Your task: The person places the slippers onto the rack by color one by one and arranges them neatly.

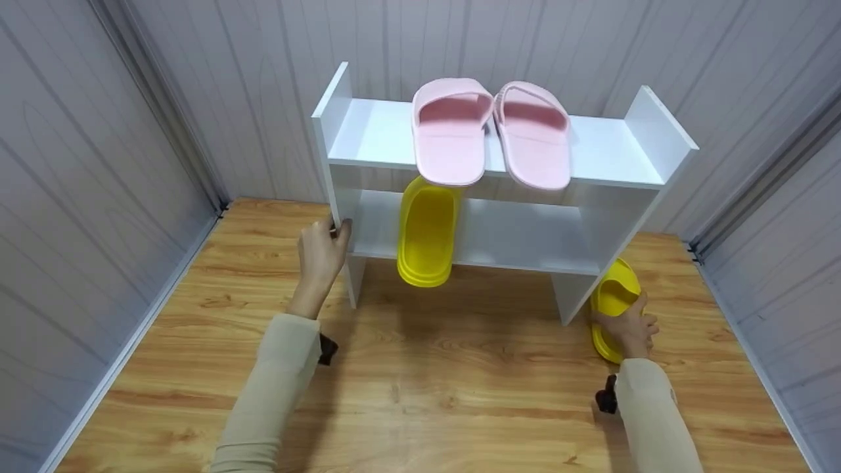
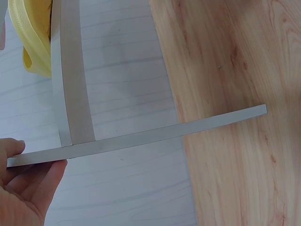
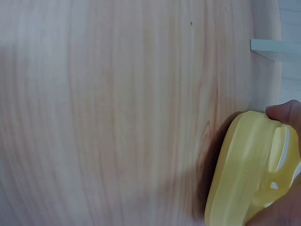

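My left hand (image 1: pixel 320 257) grips the left side panel of a white two-tier shoe rack (image 1: pixel 519 230), thumb on one face and fingers on the other in the left wrist view. On the right, beside the rack's right panel, my right hand (image 1: pixel 627 328) holds a yellow slipper (image 1: pixel 614 297) by its sides, low at the floor. The right wrist view shows the slipper's heel end (image 3: pixel 240 165) between thumb and fingers. Its matching yellow slipper (image 1: pixel 428 233) lies on the lower shelf, left of centre, overhanging the front edge. A pair of pink slippers (image 1: pixel 451 148) sits side by side on the top shelf.
The rack stands on a wood-grain floor (image 1: pixel 447 381) close to the pale panelled back wall (image 1: pixel 263 105). Similar walls rise at left (image 1: pixel 72 217) and right (image 1: pixel 788 276). Dark camera mounts (image 1: pixel 606 395) show at both wrists.
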